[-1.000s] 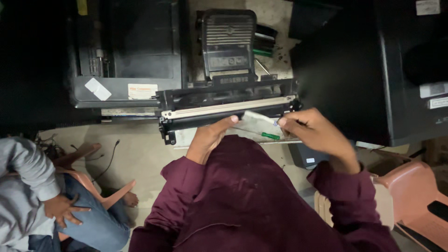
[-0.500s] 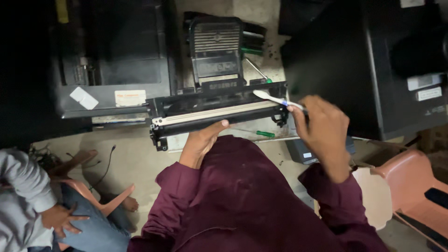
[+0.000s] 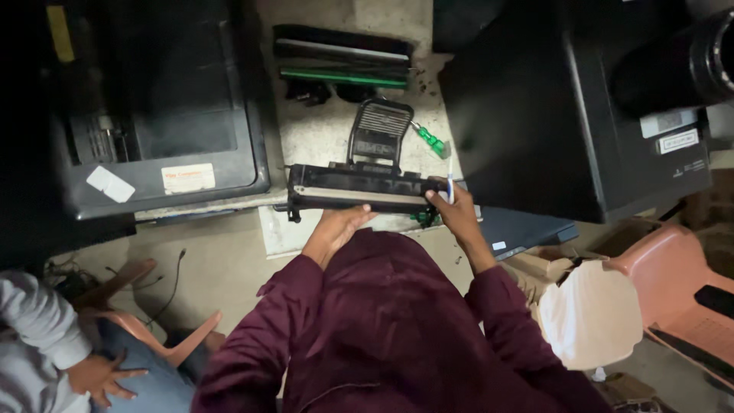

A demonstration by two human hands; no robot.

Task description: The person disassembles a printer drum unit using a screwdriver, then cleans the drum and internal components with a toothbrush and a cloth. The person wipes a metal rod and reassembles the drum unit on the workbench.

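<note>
A long black toner cartridge (image 3: 359, 197) with a pale strip along its length lies across the floor in front of me. My left hand (image 3: 336, 229) holds it from below near its middle. My right hand (image 3: 455, 214) is at its right end, gripping a thin white toothbrush-like brush (image 3: 450, 182) that points upward. Both arms wear maroon sleeves.
A black printer (image 3: 160, 138) sits at the left, a large dark machine (image 3: 566, 122) at the right. Another cartridge part with a green strip (image 3: 344, 65), a black ribbed part (image 3: 380, 131) and a green-handled screwdriver (image 3: 430, 140) lie beyond. Another person sits at the lower left (image 3: 46, 359). A pink chair (image 3: 673, 283) stands at right.
The view has pulled back. My right hand lowered the brush from above the cartridge's right end to beside it. My left hand stays under the cartridge.
</note>
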